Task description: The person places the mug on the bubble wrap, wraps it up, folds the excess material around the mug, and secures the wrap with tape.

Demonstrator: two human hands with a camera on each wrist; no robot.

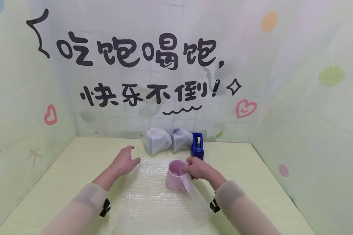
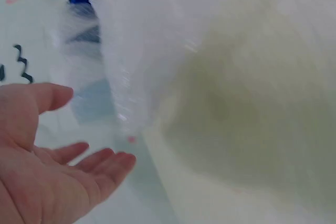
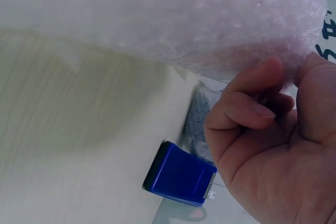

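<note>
A pink mug (image 1: 174, 182) stands upright on a sheet of bubble wrap (image 1: 153, 202) laid over the table. My right hand (image 1: 198, 168) pinches the sheet's right edge between thumb and fingers, lifting it beside the mug's rim; the right wrist view shows the pinched bubble wrap (image 3: 210, 19) close up. On the other side, my left hand (image 1: 124, 161) hovers near the sheet's far left corner. In the left wrist view its fingers (image 2: 107, 169) are spread and relaxed, with nothing between them and the thumb.
Two bubble-wrapped bundles (image 1: 159, 141) stand at the back against the wall. A blue tape dispenser (image 1: 197, 150) is to their right, just beyond my right hand. Printed walls enclose the pale wooden table (image 1: 85, 163) at the back and both sides.
</note>
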